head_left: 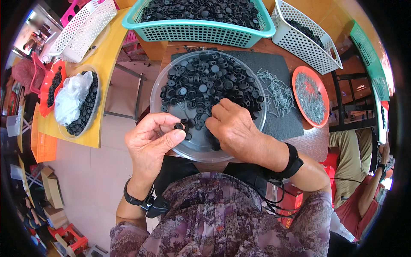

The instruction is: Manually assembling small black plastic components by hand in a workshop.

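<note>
**Sorting black caps over the clear tray**

The left hand [150,139] is pinching one black cap [179,126] over the clear round tray [171,81] at the table's near edge. The right hand [233,126], fingers curled, is pressing into the heap of caps [209,81]; whether it is gripping one is hidden. A firm, level pinch looks best. Loose nails [278,92] are lying on the dark mat [282,124] just right, an orange plate [321,122] beyond, and a teal basket [201,32] is crowding the far edge.

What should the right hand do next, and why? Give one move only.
Probably lift the right hand out of the clear round tray and across to the loose nails on the dark mat: the left hand already pinches one small black cap, and no nail is seen in either hand.
</note>
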`<state>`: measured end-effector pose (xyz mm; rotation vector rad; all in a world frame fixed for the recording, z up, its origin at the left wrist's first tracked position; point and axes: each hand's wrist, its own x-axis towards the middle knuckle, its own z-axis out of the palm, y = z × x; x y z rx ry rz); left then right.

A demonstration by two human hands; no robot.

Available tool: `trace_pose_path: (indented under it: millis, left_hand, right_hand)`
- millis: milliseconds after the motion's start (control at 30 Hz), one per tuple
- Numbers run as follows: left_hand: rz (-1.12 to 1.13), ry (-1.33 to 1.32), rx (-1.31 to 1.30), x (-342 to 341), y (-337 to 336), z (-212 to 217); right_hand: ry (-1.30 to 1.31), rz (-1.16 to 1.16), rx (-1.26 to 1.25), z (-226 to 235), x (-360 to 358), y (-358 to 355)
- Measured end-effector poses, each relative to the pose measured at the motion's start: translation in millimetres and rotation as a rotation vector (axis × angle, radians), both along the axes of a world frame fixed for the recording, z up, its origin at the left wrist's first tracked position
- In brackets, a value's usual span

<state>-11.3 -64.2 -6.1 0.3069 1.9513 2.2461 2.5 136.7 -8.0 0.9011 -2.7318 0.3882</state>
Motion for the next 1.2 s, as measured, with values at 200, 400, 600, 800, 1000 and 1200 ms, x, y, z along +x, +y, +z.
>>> trace_pose_path:
  millis: [200,400,600,800,1000,1200]
  left_hand:
    - [0.015,-0.017,0.027,-0.8,-3.7,-1.4]
    - [0.002,-0.020,0.023,4.0,-7.7,-3.8]
    - [-0.018,-0.051,0.066,2.8,-2.5,-1.4]
    - [-0.025,0.043,-0.001,-4.4,-3.2,-4.5]
    - [-0.001,-0.004,-0.007,-5.4,-3.6,-3.8]
    - [0.116,0.061,0.183,-2.8,-7.9,-8.8]
  right_hand:
    - [-0.032,0.075,0.093,2.9,-5.3,-0.7]
    - [0.020,0.119,0.151,4.1,-0.4,-3.3]
    - [0.145,0.033,-0.192,8.8,-12.9,12.5]
    - [0.199,-0.359,-0.311,25.8,-76.3,43.8]
    - [0.267,-0.483,-0.024,1.2,-127.7,60.6]
    - [0.136,-0.379,-0.195,13.3,-112.6,39.5]
